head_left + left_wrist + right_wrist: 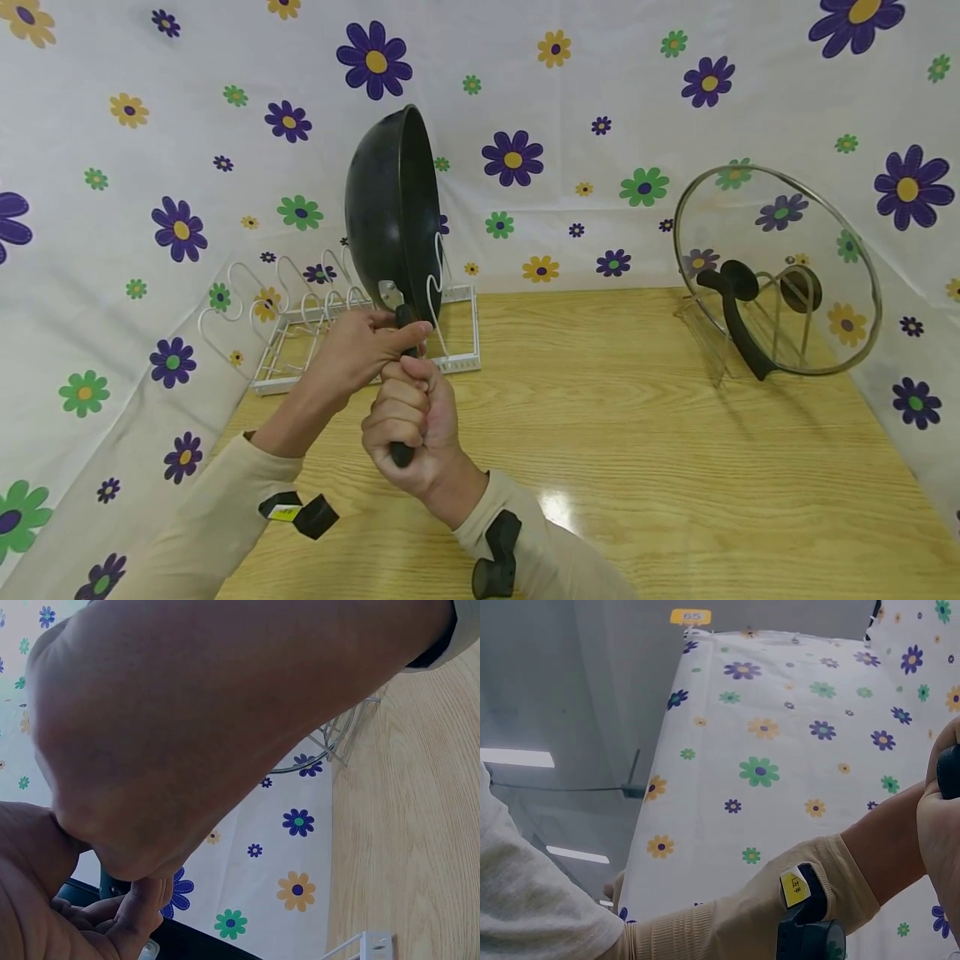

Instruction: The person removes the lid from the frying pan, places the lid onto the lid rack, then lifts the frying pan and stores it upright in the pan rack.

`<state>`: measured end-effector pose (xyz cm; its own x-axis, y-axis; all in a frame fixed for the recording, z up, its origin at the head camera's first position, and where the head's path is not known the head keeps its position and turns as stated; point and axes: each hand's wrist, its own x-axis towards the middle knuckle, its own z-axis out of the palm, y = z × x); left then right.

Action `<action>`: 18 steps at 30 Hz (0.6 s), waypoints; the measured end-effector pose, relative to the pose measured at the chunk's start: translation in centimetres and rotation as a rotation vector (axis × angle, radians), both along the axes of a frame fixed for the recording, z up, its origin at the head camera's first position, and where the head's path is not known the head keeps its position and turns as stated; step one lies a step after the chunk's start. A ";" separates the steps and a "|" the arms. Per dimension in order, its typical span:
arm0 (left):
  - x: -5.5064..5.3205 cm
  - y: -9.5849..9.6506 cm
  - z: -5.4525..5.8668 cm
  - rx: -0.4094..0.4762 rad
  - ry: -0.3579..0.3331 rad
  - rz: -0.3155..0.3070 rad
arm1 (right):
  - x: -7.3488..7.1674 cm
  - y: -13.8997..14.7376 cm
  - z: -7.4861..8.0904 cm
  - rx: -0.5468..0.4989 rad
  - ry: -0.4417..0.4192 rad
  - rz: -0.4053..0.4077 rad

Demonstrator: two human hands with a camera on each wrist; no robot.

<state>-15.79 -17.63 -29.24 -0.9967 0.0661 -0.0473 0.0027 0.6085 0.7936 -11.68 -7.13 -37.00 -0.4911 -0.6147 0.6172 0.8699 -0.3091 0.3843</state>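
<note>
A black wok is tipped on its side, its open face to the right, at the right end of a white wire rack. One rack wire passes in front of its rim. My right hand grips the black handle, whose end sticks out below the fist. Higher up, my left hand holds the handle close to the wok, thumb across it, just above the right hand. Whether the wok rests on the rack's base is hidden. The left wrist view shows mostly the left hand.
A glass lid with a black handle leans in a wire stand at the back right. Flowered cloth hangs behind and beside the wooden table. The rack's other wire loops rise left of the wok.
</note>
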 end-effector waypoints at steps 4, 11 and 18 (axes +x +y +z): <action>0.0 0.0 0.1 0.011 -0.011 -0.002 | 0.0 -0.1 0.1 0.000 -0.003 -0.003; 0.0 -0.2 0.3 0.004 -0.017 0.003 | 0.1 -0.3 0.1 0.005 -0.012 -0.023; -0.3 -0.2 0.0 -0.009 -0.021 0.010 | 0.2 -0.4 0.1 0.001 -0.016 -0.029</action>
<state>-16.04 -17.82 -29.27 -0.9961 0.0556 -0.0689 -0.0202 0.6156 0.7878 -11.52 -7.54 -36.94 -0.5186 -0.6011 0.6081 0.8543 -0.3345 0.3978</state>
